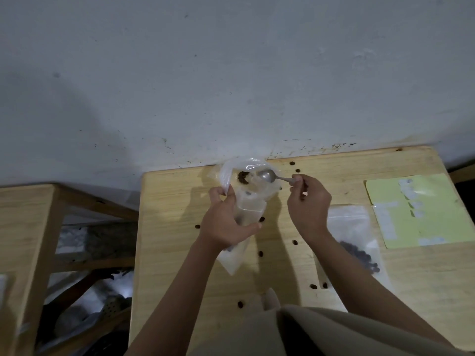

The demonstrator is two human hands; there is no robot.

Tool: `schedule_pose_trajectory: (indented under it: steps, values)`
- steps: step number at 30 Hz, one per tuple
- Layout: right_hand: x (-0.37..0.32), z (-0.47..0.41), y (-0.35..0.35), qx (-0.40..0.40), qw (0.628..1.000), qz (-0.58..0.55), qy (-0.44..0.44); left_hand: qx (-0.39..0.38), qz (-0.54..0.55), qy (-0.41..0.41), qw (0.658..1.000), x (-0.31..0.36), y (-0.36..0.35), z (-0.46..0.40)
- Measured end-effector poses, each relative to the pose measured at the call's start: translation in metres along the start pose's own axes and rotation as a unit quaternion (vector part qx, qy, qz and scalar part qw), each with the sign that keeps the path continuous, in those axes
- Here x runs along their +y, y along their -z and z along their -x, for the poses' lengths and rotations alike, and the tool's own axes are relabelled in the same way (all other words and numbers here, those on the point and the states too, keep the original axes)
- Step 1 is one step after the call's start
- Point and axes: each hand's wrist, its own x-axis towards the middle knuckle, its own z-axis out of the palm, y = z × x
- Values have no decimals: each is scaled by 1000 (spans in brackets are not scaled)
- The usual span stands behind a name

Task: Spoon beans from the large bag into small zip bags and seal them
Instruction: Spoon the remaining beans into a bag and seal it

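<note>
A: Which step is this?

B: Scooping, it seems. Just above frame centre, the left hand [226, 222] grips a small zip bag [250, 206] and pinches the rim of the large bag [240, 173] open. The right hand [308, 201] pinches the handle of a spoon [270, 176], whose bowl sits at the large bag's mouth beside the beans [243, 177].

A: And next?

B: Probably a loaded spoon must travel down into the small bag's mouth, level. Loose beans [261, 253] already dot the table [180, 253]. Another zip bag holding beans [359, 255] lies at centre right.
</note>
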Motion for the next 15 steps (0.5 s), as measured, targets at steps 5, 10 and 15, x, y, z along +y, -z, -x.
schedule_pose_trajectory:
  steps: [5, 10, 15]
  values:
    - [-3, -7, -22, 21, 952, -78, -294, -9, 17, 9, 1000, 1, 3, -4]
    - [1, -18, -22, 47, 843, -222, -489, -9, 33, 19, 999, 3, 8, -8]
    - [11, -24, -14, 43, 815, -244, -524, 7, 33, 21, 999, 9, 16, -10]
